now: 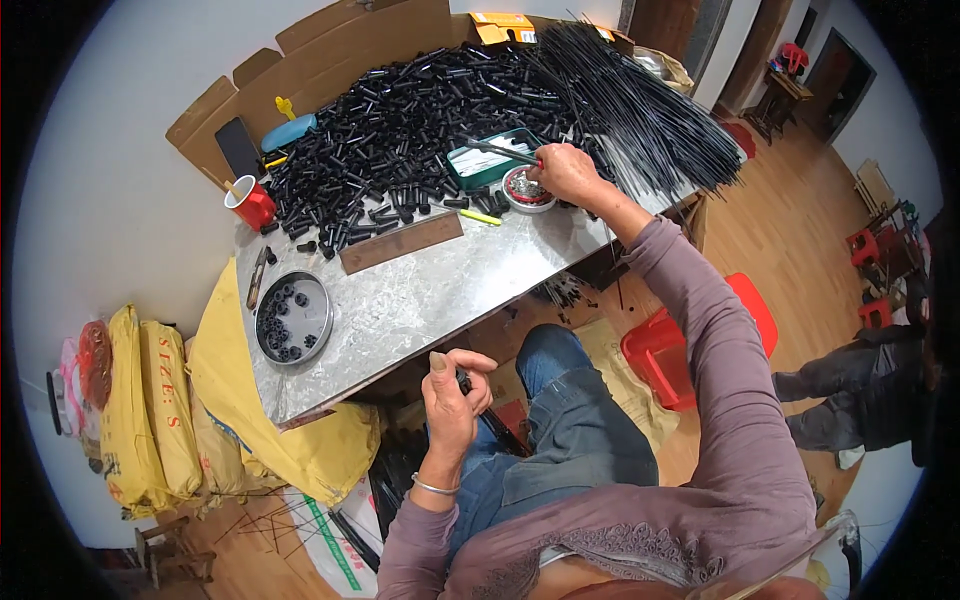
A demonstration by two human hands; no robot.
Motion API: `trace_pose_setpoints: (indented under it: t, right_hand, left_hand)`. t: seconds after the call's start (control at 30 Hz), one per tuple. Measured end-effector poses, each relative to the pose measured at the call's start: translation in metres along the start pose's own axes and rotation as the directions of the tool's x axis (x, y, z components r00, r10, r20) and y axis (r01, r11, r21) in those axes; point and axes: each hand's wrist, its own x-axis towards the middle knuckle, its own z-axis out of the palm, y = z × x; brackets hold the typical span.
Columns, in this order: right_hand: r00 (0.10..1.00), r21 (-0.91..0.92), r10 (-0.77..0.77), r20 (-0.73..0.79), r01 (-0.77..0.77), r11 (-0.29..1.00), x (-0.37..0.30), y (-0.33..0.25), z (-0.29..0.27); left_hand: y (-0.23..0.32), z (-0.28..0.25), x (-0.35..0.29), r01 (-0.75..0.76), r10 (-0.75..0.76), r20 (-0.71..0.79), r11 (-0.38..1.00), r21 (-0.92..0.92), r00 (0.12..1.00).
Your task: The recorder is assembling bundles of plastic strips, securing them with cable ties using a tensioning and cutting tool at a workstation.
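Observation:
My right hand [570, 175] is closed round a long dark metal tool [500, 151] with some red at the grip; its exact kind is unclear. Below that hand sits a small round white dish [530, 205] of tiny shiny metal pieces. The tool crosses a green tray [483, 178] with white strips in it. Over my lap, my left hand [458, 395] is closed on a small black piece [464, 380], mostly hidden by the fingers. Dark rod-like parts [505, 432] show below this hand; whether they join the piece, I cannot tell.
A big heap of black tubular parts [400, 120] covers the table's far side, beside a bundle of thin black rods [640, 110]. Nearer are a wooden bar [402, 242], a round metal tray [326, 310] with black rings, and a red cup [256, 208]. A red stool [660, 350] stands right.

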Motion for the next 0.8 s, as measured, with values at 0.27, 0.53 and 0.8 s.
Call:
trace_pose_setpoints:
  t: [0.27,0.53,0.8]
  right_hand:
    - [0.926,0.848,-0.007,0.377,-0.343,0.404,-0.041,-0.025,-0.016]
    - [0.863,0.654,-0.324,0.388,-0.506,-0.562,-0.186,-0.097,0.024]
    - [0.92,0.843,-0.157,0.358,-0.391,-0.37,-0.22,-0.137,0.025]
  left_hand:
    - [0.015,0.003,-0.01,-0.139,0.14,0.133,0.99,-0.013,0.981]
    - [0.009,0.001,-0.013,-0.248,0.244,0.045,0.964,0.098,0.969]
    - [0.003,0.016,-0.028,-0.377,0.413,-0.022,0.849,0.37,0.91]
